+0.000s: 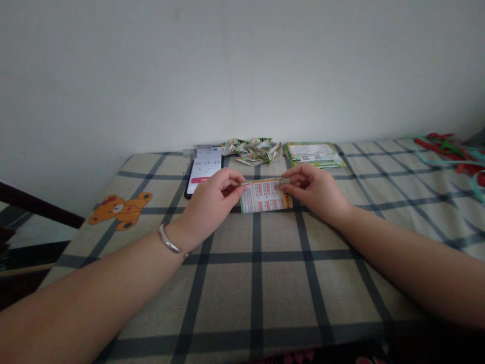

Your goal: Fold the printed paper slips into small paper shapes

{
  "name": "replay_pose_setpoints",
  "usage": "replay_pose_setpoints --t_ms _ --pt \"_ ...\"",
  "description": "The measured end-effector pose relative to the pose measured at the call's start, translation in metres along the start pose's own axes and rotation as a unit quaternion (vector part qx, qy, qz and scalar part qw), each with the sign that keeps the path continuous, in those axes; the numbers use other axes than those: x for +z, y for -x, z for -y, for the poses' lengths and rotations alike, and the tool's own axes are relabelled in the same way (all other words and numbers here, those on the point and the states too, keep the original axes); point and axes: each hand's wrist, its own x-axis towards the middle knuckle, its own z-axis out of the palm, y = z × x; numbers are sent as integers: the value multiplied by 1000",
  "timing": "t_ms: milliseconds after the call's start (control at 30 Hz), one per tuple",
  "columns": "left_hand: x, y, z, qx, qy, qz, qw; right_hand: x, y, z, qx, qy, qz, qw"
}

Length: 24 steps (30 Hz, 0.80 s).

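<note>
A printed paper sheet with orange and white columns is held above the checked cloth, its upper edge folded or bent. My left hand pinches its upper left corner between thumb and fingers. At the upper right corner, my right hand pinches the same paper. Behind it lies a pile of folded paper pieces, green and white. To the right of that pile rests a stack of flat printed sheets.
A phone showing a timer lies behind my left hand. The checked tablecloth bears a bear picture at left. Red and teal strips lie at the far right. A white wall stands behind the table.
</note>
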Motion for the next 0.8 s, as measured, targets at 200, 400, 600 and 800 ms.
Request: replay_pose_setpoints --t_ms 200,400,600,800 --pt "0 -1 1 3 6 -1 1000 1 1 0 22 -11 0 1000" --pt "-6 -2 -1 65 -156 -30 985 0 1 -1 26 16 5 1000" --pt "-9 -4 -3 116 -237 -45 963 -1 0 2 33 40 18 999" --pt "-8 -5 -5 97 -266 -26 959 -2 -1 1 49 52 50 996"
